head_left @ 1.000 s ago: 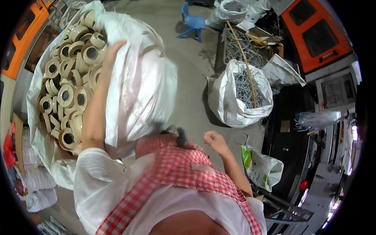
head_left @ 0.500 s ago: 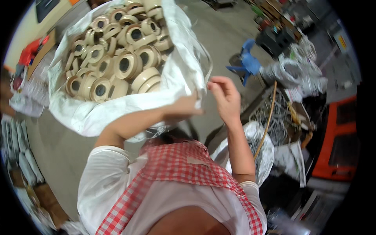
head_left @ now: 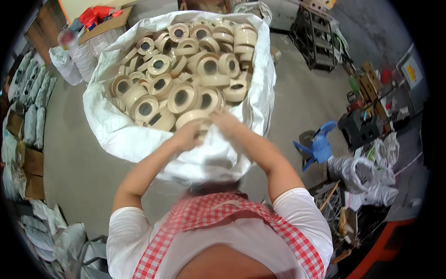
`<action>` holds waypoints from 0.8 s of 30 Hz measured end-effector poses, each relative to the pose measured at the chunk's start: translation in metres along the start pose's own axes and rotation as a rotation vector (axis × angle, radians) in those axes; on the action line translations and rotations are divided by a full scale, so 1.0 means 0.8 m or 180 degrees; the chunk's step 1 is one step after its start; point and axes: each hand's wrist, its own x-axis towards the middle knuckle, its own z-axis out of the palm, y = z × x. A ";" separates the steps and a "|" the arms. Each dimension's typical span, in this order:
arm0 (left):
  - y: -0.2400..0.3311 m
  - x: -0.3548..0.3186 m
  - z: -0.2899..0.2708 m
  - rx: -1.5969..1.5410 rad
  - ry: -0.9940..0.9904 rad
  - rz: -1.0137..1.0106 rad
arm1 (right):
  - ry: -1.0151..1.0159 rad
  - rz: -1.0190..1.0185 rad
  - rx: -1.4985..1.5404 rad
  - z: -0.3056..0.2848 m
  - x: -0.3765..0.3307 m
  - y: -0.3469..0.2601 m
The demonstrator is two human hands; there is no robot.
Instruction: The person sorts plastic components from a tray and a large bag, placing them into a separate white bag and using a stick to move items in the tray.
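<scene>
A large white woven bag [head_left: 125,135] stands in front of me, filled with beige ring-shaped parts [head_left: 181,97], many with a dark round centre. Both hands are at its near edge, over the nearest rings. My left hand [head_left: 188,136] lies against a beige ring [head_left: 194,116] close to the rim. Just to its right, my right hand [head_left: 226,123] reaches over the folded rim beside the same ring. Motion smears the fingers of both hands, so what they grip, if anything, does not show.
A blue fan-shaped stool or stand [head_left: 320,146] is on the floor at the right, near clear plastic bags [head_left: 355,174]. Filled sacks [head_left: 35,121] are stacked along the left. A dark metal step frame [head_left: 318,39] stands at the far right.
My view has swung so the bag sits more centrally. My right hand has moved from beside the bag's right edge to its near rim. My left hand is now at the nearest rings.
</scene>
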 end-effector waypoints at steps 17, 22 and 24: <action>0.010 -0.044 0.146 0.1294 -0.0279 -0.0556 | -0.1189 0.1284 0.1560 -0.131 -0.147 -0.018; 0.089 -0.119 0.156 0.1255 -0.0340 -0.0767 | -0.1329 0.0933 0.1943 -0.226 -0.197 -0.066; 0.099 -0.126 0.151 0.1166 -0.0314 -0.0534 | -0.1077 0.1015 0.2252 -0.238 -0.212 -0.073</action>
